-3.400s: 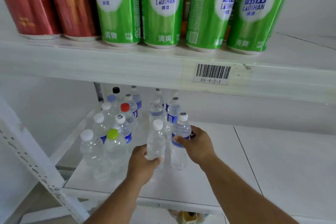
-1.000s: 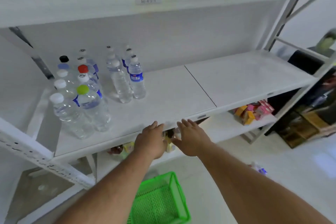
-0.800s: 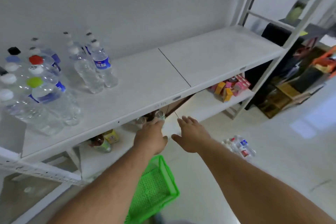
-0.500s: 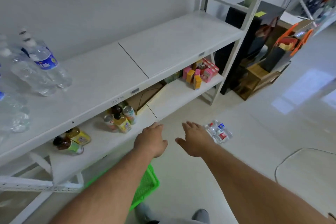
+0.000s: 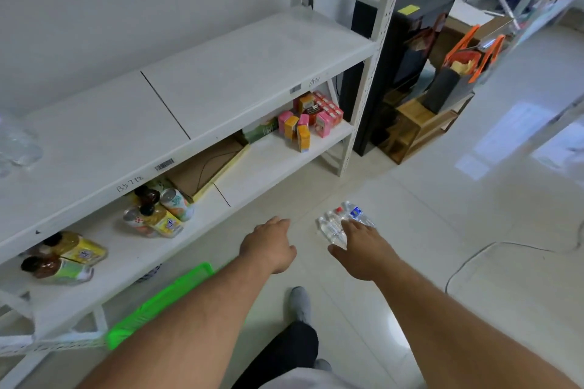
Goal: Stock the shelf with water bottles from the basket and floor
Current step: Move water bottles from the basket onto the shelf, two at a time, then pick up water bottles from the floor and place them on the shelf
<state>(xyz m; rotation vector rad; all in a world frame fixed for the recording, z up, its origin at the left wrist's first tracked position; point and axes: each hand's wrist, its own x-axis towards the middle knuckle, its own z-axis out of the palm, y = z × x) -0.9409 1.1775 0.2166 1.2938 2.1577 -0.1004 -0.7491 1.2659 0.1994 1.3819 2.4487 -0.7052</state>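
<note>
We have turned from the shelf to the floor.

Seconds ago our left hand [image 5: 268,246] and right hand [image 5: 363,249] gripped bottles on the shelf [image 5: 221,73]; now both are empty, spread, reaching down towards the water bottles [image 5: 343,221] lying on the floor [image 5: 442,199], with the green basket [image 5: 164,300] behind our left arm.

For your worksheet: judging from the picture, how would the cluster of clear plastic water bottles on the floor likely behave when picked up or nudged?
The clear plastic water bottles lie on their sides on the glossy tiled floor, so a nudge would probably roll them. They look full, so likely heavy for their size. They seem loose rather than wrapped, so the open right hand may lift only one or two.
</note>
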